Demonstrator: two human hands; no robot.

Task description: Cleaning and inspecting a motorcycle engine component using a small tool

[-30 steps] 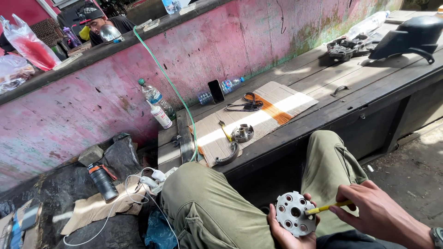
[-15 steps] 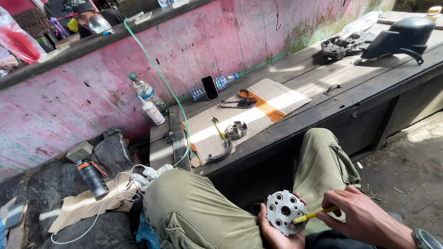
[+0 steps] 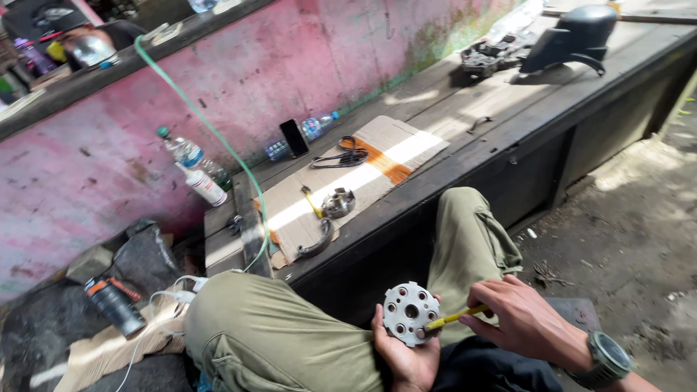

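Head view looks down at a person's lap. Near the bottom, the left hand [image 3: 406,357] is wrapped around a round metal disc [image 3: 411,313] with holes, holding it from below. The right hand [image 3: 526,323] pinches a thin yellow tool [image 3: 456,317], and its tip touches the disc's right edge. Farther off, a phone [image 3: 294,138] leans on the pink wall [image 3: 305,65] by 2 bottles [image 3: 190,168].

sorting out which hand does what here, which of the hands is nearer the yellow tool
Right. The right hand grips the yellow tool; the left hand sits just below, cradling the round metal disc.
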